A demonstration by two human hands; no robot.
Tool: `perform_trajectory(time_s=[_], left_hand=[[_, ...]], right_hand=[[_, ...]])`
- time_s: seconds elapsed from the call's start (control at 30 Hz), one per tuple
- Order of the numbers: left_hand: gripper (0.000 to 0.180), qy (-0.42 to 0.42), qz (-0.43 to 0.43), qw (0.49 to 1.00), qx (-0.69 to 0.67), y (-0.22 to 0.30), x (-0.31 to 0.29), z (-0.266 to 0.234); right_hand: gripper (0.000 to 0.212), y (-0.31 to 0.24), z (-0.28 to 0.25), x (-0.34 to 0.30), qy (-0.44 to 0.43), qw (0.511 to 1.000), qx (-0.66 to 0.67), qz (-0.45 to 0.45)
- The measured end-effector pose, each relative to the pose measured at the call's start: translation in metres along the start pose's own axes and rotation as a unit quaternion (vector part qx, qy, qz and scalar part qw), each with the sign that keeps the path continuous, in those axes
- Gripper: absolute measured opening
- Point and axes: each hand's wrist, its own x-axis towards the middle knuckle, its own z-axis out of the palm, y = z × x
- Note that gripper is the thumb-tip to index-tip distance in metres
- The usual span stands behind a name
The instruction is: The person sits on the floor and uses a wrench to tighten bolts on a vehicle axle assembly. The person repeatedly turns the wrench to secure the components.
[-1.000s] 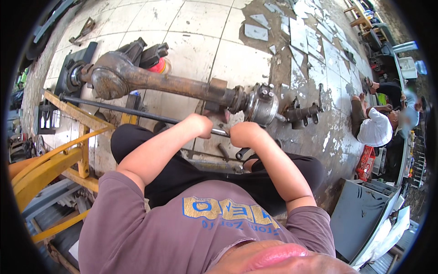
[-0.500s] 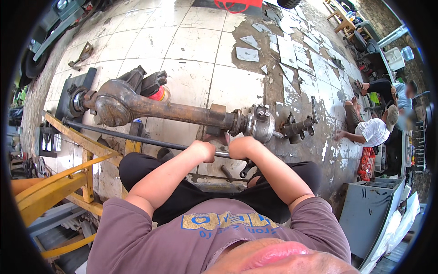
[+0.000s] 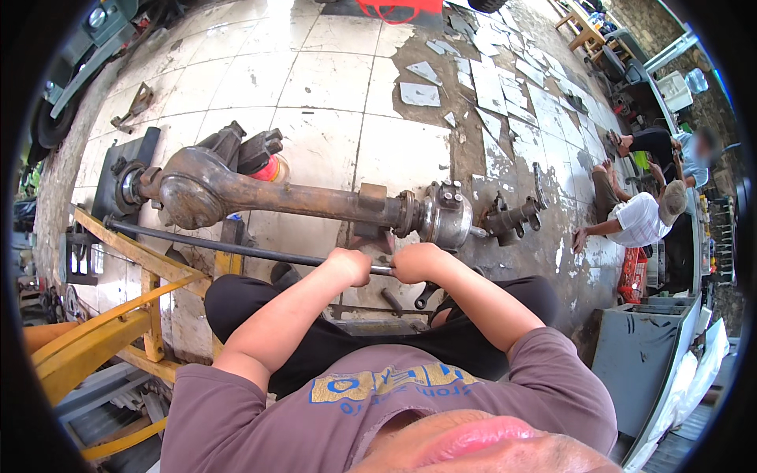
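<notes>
Head view: left hand (image 3: 352, 267) and right hand (image 3: 415, 262) sit side by side near dead centre, fists closed round the shiny end of a long dark bar (image 3: 236, 251), fingertips hidden so can't tell how tight. Bar runs off toward 9 o'clock, across the yellow frame (image 3: 130, 246). Guessing two hands because that long end wants to swing. Rusty axle housing (image 3: 300, 197) lies just beyond, at 10 o'clock from the fists.

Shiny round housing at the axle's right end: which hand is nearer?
Right. In the picture, the right hand is just below and slightly left of the housing; the left hand is farther left, also lower.
</notes>
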Motion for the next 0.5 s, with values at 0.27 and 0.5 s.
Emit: perform_trajectory(time_s=[0.27, 0.5], left_hand=[[0.036, -0.027, -0.008, 1.0, 0.007, 0.005, 0.001, -0.001], [0.036, -0.019, -0.006, 1.0, 0.005, 0.006, 0.002, 0.0]], right_hand=[[0.053, 0.007, 0.01, 0.004, 0.0, 1.0, -0.012, -0.026], [0.058, 0.006, -0.002, -0.012, -0.011, 1.0, 0.004, 0.005]])
